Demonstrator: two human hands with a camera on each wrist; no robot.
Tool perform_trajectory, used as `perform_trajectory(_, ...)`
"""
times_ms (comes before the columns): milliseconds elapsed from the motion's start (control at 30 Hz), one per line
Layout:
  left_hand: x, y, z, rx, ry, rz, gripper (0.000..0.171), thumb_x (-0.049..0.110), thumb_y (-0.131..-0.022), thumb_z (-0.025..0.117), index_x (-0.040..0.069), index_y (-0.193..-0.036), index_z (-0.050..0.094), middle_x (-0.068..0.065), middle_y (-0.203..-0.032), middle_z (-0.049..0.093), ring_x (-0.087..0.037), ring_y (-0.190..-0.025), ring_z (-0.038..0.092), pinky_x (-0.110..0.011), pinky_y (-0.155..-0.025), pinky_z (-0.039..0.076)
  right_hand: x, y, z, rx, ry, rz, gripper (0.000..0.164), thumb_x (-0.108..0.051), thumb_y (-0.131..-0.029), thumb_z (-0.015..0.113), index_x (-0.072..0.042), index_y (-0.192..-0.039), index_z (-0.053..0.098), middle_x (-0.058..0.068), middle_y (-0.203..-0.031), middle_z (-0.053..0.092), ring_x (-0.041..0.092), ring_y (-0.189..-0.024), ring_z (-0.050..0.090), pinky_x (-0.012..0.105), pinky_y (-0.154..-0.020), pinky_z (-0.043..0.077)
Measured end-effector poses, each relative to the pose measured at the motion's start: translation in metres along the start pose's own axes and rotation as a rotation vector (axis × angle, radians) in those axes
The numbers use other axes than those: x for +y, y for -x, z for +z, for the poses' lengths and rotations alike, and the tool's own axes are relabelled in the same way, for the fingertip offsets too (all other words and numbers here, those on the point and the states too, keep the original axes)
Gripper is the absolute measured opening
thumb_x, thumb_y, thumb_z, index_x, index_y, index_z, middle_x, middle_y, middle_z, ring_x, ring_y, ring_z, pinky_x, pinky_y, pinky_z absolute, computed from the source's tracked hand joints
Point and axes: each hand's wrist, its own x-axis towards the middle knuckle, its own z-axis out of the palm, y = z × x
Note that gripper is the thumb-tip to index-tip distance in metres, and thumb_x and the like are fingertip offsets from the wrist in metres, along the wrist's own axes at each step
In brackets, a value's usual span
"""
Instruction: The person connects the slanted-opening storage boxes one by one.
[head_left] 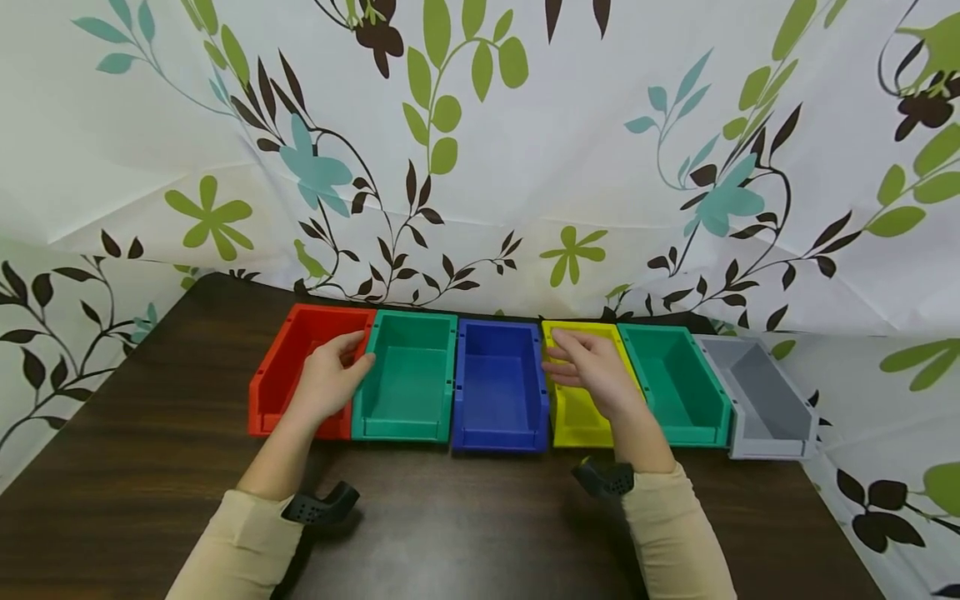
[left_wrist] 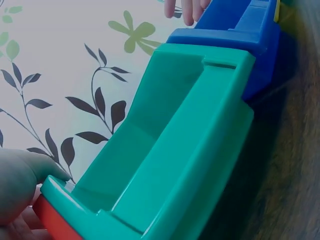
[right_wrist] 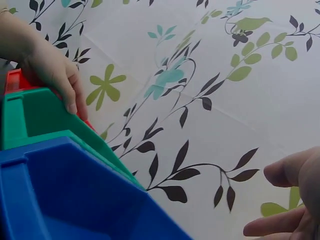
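Note:
My left hand (head_left: pixel 330 375) is at the side where the red bin (head_left: pixel 262 400) meets the left green bin (head_left: pixel 408 375). In the left wrist view the thumb lies at the rim of that green bin (left_wrist: pixel 170 150), and the other fingers reach down on the side of the red bin (left_wrist: pixel 55 222). The right wrist view shows this left hand (right_wrist: pixel 55 70) curled over the adjoining walls. My right hand (head_left: pixel 596 367) is over the yellow bin (head_left: pixel 581 425), fingers extended and spread from the thumb, holding nothing. Its fingers point toward the blue bin (head_left: pixel 498 375).
Right of the yellow bin stand another green bin (head_left: pixel 678 383) and a grey bin (head_left: pixel 772 400), completing the row. The bins sit on a dark wooden table (head_left: pixel 480 525). A white cloth (head_left: pixel 525 192) with printed leaves and flowers hangs behind.

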Motion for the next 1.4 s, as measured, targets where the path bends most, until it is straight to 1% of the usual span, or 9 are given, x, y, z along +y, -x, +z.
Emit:
perform_trajectory(233,-0.003,-0.001,-0.011,0.014,-0.019,-0.024,0.051,0.020,-0.096,0.051,-0.003,-0.140,0.041,-0.028,-0.137,0.048,-0.044,-0.121,0.049,-0.056,-0.096,0.045,0.008,-0.008,0.013,0.006,0.025,-0.078,0.058,-0.031,-0.094,0.059,0.002,-0.139,0.044,0.022,-0.134,0.054,0.032,-0.113,0.061,0.037,-0.088,0.053)
perform_trajectory(467,-0.007,-0.003,-0.012,0.010,-0.013,-0.022,0.051,0.020,-0.095,0.052,-0.003,-0.140,0.041,-0.028,-0.136,0.048,-0.043,-0.119,0.050,-0.056,-0.096,0.045,0.012,-0.010,0.033,0.130,0.381,-0.159,0.057,-0.031,-0.090,0.064,0.001,-0.134,0.050,0.019,-0.131,0.058,0.030,-0.114,0.061,0.041,-0.089,0.053)
perform_trajectory(633,-0.009,-0.003,-0.010,0.008,-0.017,-0.030,0.051,0.020,-0.095,0.052,-0.003,-0.140,0.041,-0.027,-0.137,0.047,-0.043,-0.121,0.049,-0.056,-0.097,0.044,0.011,-0.011,0.048,0.139,0.636,-0.145,0.057,-0.028,-0.090,0.064,0.004,-0.134,0.049,0.020,-0.130,0.057,0.030,-0.115,0.060,0.043,-0.091,0.052)
perform_trajectory(767,-0.008,-0.003,-0.010,0.000,-0.015,-0.037,0.052,0.020,-0.096,0.052,-0.003,-0.141,0.040,-0.027,-0.139,0.046,-0.043,-0.123,0.048,-0.056,-0.098,0.044,0.009,-0.011,0.056,0.152,0.730,-0.125,0.051,-0.018,-0.091,0.061,0.006,-0.134,0.048,0.023,-0.130,0.057,0.021,-0.072,0.066,0.030,-0.064,0.056)
perform_trajectory(867,-0.007,-0.003,-0.010,-0.006,-0.014,-0.038,0.052,0.020,-0.096,0.052,-0.003,-0.141,0.040,-0.027,-0.139,0.045,-0.044,-0.123,0.048,-0.056,-0.097,0.044,0.009,-0.012,0.058,0.175,0.728,-0.131,0.047,-0.013,-0.090,0.058,0.007,-0.132,0.050,0.021,-0.104,0.068,0.014,-0.044,0.042,0.021,-0.044,0.039)
perform_trajectory(933,-0.007,-0.002,-0.011,-0.007,-0.015,-0.039,0.052,0.021,-0.096,0.051,-0.003,-0.141,0.039,-0.027,-0.140,0.045,-0.044,-0.123,0.048,-0.056,-0.097,0.045,0.010,-0.012,0.058,0.198,0.715,-0.153,0.044,-0.011,-0.089,0.058,0.007,-0.129,0.053,0.020,-0.096,0.069,0.011,-0.043,0.038,0.020,-0.042,0.036)
perform_trajectory(1100,-0.008,-0.001,-0.011,-0.005,-0.019,-0.040,0.052,0.021,-0.096,0.051,-0.003,-0.141,0.040,-0.027,-0.139,0.045,-0.044,-0.123,0.048,-0.056,-0.097,0.044,0.014,-0.014,0.055,0.223,0.622,-0.156,0.041,-0.012,-0.088,0.059,0.004,-0.126,0.058,0.020,-0.119,0.064,0.015,-0.048,0.041,0.020,-0.044,0.034)
perform_trajectory(1267,-0.008,-0.001,-0.011,-0.004,-0.017,-0.039,0.052,0.021,-0.096,0.051,-0.003,-0.141,0.040,-0.027,-0.140,0.045,-0.044,-0.122,0.048,-0.056,-0.097,0.044,0.015,-0.014,0.049,0.238,0.529,-0.152,0.041,-0.014,-0.088,0.060,0.002,-0.126,0.058,0.019,-0.119,0.065,0.022,-0.080,0.067,0.022,-0.054,0.049)
perform_trajectory(1400,-0.009,-0.002,-0.011,0.001,-0.014,-0.040,0.052,0.021,-0.096,0.051,-0.002,-0.141,0.040,-0.027,-0.140,0.046,-0.043,-0.122,0.049,-0.055,-0.097,0.045,0.015,-0.015,0.043,0.258,0.470,-0.167,0.041,-0.014,-0.087,0.061,0.002,-0.125,0.060,0.019,-0.118,0.065,0.027,-0.105,0.066,0.033,-0.077,0.058)
